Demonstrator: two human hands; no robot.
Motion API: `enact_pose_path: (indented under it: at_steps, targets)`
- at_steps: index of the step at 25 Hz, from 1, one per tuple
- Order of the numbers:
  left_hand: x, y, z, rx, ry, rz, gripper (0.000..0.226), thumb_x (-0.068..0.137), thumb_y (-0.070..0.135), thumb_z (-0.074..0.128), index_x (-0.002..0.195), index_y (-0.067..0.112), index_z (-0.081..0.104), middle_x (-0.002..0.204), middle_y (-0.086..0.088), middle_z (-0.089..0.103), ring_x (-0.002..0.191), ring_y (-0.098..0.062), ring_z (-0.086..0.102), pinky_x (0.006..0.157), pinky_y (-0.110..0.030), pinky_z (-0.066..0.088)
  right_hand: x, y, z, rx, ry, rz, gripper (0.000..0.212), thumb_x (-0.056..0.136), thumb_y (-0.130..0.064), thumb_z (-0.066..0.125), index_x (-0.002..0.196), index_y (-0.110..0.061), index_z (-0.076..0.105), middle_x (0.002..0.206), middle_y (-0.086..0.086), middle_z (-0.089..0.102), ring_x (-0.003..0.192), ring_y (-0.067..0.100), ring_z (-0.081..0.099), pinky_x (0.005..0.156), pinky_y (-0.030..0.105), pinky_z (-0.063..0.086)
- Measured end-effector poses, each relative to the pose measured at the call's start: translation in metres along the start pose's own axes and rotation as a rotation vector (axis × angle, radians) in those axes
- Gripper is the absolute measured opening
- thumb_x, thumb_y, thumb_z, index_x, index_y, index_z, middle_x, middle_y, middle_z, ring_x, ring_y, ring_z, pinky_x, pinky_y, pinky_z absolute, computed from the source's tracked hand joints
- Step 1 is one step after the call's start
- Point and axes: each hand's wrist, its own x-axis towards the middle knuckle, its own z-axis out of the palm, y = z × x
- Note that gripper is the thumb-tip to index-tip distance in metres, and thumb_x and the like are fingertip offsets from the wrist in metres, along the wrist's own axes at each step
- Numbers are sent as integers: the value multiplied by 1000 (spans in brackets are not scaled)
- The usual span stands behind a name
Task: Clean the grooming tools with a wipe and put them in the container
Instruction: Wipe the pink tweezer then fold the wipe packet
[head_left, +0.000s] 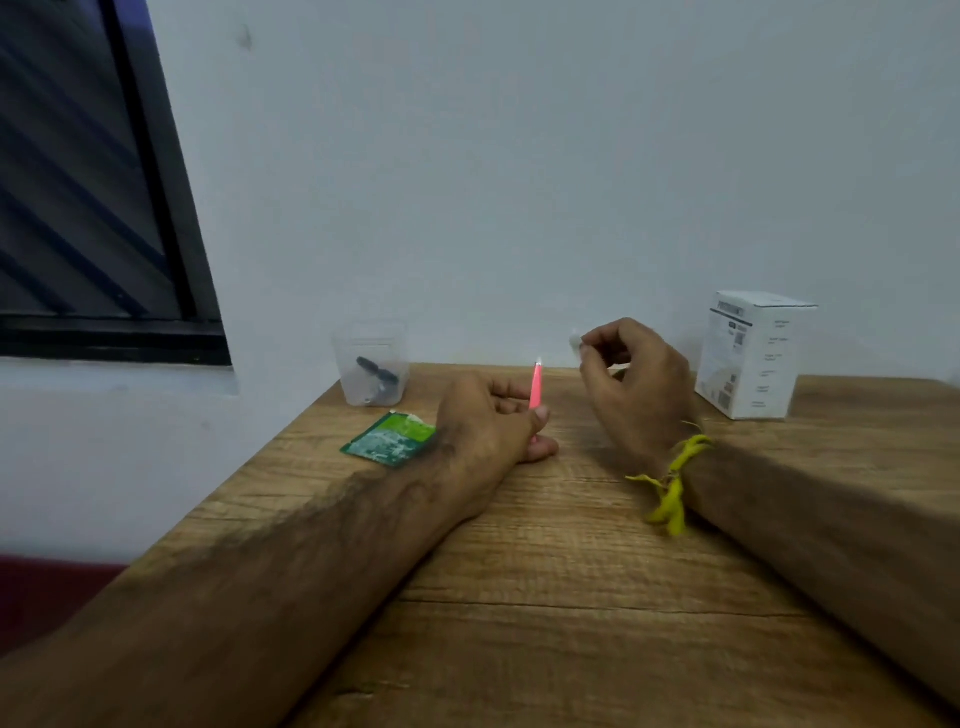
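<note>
My left hand (493, 421) rests on the wooden table (571, 597) and pinches a pink tweezer (535, 387), which stands upright with its metal tip pointing up. My right hand (634, 379) is raised just to the right of the tweezer, its fingers curled, pinching a small white wipe (574, 341) between thumb and fingertips. The wipe is apart from the tweezer. A clear plastic container (371, 364) stands at the table's back left with a dark grooming tool (378, 376) inside it.
A torn green wipe sachet (389, 439) lies flat beside my left wrist. A white cardboard box (750, 353) stands at the back right. The table meets a pale wall behind; its left edge drops off below a dark window.
</note>
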Motion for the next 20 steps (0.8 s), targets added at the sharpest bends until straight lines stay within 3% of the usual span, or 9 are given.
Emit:
enact_pose_path:
  at_steps: [7,12,18,20]
  targets:
    - [4,-5,1,18,-18,23,23,84,-3,76,103,5,65,93,-18,74,81,-29,76,71,-42,64,-6,-6,2,-124,-99,-351,4,87,-8,65,90,-10,66,90,-1,64,81,12,60,70,36,52]
    - [1,-5,0,31,-40,67,31,82,-5,77,107,8,64,91,-16,75,80,-27,76,74,-44,64,-9,-6,1,-318,-275,-362,5,92,-17,61,90,-14,65,90,-2,61,84,18,58,73,42,49]
    - [1,-4,1,46,-30,67,30,84,-5,75,112,3,67,86,-16,71,73,-24,73,71,-38,64,-7,-9,-2,-206,-55,-312,5,88,-8,62,90,-11,65,90,1,63,81,19,60,70,41,51]
    - [1,-4,1,54,-37,67,29,84,-4,75,111,4,67,86,-18,71,72,-25,73,71,-38,64,-7,-10,-2,-181,-60,-342,4,88,-8,62,90,-10,65,90,1,63,81,18,60,70,39,51]
